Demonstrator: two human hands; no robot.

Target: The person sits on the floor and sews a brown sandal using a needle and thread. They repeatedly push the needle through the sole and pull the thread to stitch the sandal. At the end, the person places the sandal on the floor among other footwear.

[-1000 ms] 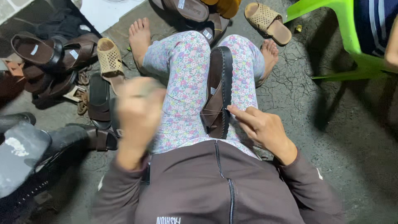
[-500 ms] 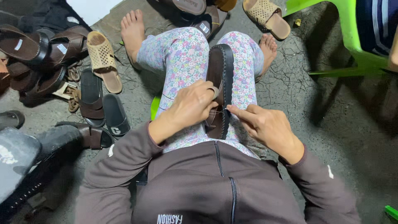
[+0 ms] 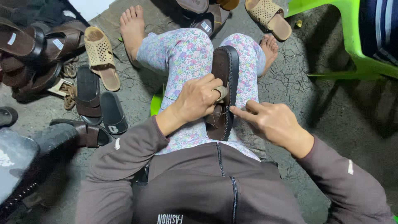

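A dark brown sandal [image 3: 224,74] with a stitched black rim lies lengthwise between my knees, on my flowered trousers. My left hand [image 3: 199,98] grips its near half, fingers curled over the strap; a tan band sits on one finger. My right hand [image 3: 269,120] rests against the sandal's right edge, forefinger and thumb pinched at the rim by the stitching. A thin thread shows on the sandal under my left hand. My bare feet rest on the concrete floor ahead.
Brown and black sandals lie piled at the left [image 3: 37,49], with a tan perforated sandal [image 3: 101,56] and black slides [image 3: 99,103]. More sandals lie at the top [image 3: 267,18]. A green plastic chair [image 3: 352,41] stands at the right. Thread scraps litter the floor.
My left hand came down from a raised, blurred position at the left and took hold of the sandal. The right hand has stayed at the sandal's edge.
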